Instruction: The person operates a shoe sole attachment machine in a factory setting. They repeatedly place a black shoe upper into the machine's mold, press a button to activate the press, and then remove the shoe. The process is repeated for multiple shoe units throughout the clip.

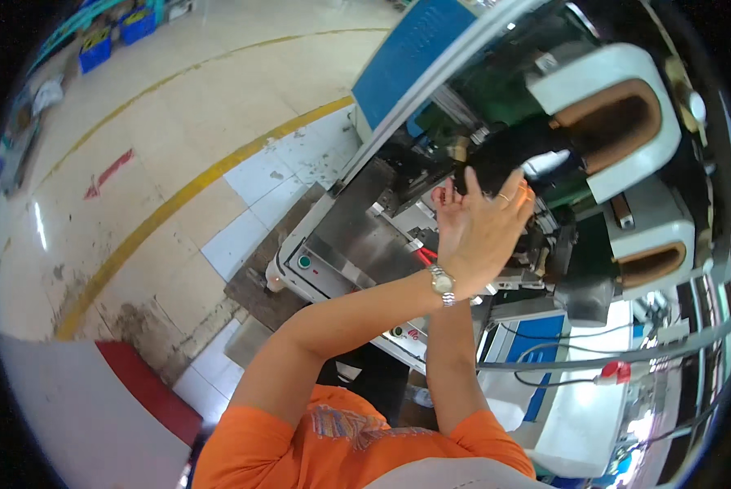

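Note:
Both my hands are at a metal machine [357,236], under its upper part. My left hand [488,228], with a silver wristwatch [442,284] and a ring, crosses over the right one. Its fingers are stretched and spread at the lower edge of a glossy black part [508,151]; its thumb is out of sight. My right hand [450,213] is partly covered by the left. Its fingertips curl upward beside the black part, and what they hold, if anything, is hidden. Red-handled pieces [424,254] lie just below my right hand.
Two white housings with brown-lined openings [618,122] stand to the right. A green button [304,262] sits on the machine's near-left corner. Cables [561,346] run at the lower right. A blue panel [414,61] rises behind. Tiled floor with a yellow line [194,187] lies left.

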`<action>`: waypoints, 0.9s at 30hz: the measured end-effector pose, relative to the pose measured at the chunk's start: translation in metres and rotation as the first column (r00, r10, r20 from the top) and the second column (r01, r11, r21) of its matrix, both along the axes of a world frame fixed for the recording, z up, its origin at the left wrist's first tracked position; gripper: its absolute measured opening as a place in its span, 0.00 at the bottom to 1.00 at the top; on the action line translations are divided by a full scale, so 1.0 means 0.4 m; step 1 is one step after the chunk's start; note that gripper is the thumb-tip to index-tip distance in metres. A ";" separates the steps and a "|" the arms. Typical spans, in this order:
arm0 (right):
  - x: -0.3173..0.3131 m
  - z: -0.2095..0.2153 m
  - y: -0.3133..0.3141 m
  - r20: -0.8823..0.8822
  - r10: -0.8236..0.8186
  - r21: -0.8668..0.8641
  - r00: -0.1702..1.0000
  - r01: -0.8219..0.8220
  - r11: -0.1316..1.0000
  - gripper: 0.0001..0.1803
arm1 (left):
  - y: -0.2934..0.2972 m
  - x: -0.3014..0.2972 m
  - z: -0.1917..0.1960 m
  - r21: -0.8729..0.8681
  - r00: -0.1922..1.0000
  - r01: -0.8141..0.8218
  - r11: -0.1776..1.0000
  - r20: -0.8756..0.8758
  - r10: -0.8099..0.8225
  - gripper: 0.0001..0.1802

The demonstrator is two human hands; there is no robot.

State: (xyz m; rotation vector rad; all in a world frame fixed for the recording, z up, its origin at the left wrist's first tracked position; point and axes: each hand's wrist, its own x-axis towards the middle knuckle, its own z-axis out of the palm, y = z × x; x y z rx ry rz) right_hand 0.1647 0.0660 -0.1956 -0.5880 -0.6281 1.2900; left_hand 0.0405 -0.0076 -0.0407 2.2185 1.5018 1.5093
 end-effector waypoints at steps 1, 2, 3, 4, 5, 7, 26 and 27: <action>-0.017 0.005 0.012 -0.017 0.003 0.012 1.000 -0.003 1.000 0.08 | 0.010 -0.008 0.001 0.055 0.998 -0.035 0.998 -0.043 0.038 0.19; -0.038 0.012 0.030 -0.029 0.010 0.019 1.000 -0.010 1.000 0.08 | 0.023 -0.019 0.001 0.108 0.993 -0.080 0.991 -0.079 0.089 0.19; -0.052 0.040 0.032 -0.047 0.020 0.026 0.999 -0.019 0.999 0.08 | 0.031 -0.019 0.020 0.171 0.983 -0.123 0.978 -0.112 0.143 0.19; -0.011 0.007 0.005 -0.077 -0.036 0.033 0.996 0.039 0.999 0.08 | 0.017 0.002 0.005 0.180 0.973 -0.098 0.979 -0.190 0.132 0.19; -0.008 0.006 -0.002 -0.096 -0.048 0.035 0.994 0.052 0.998 0.08 | 0.020 -0.003 0.009 0.194 0.955 -0.118 0.974 -0.248 0.165 0.19; 0.010 -0.003 -0.012 -0.136 -0.087 0.033 0.987 0.092 0.995 0.08 | 0.006 -0.018 0.035 0.230 0.963 -0.054 0.972 -0.244 0.111 0.18; -0.065 0.010 0.133 -0.321 -0.017 0.130 0.947 0.061 0.990 0.09 | -0.006 -0.067 0.082 0.141 0.959 0.086 0.986 -0.281 -0.044 0.25; -0.074 0.023 0.127 -0.321 -0.030 0.102 0.947 0.066 0.993 0.09 | -0.005 -0.070 0.082 0.142 0.956 0.084 0.986 -0.289 -0.040 0.26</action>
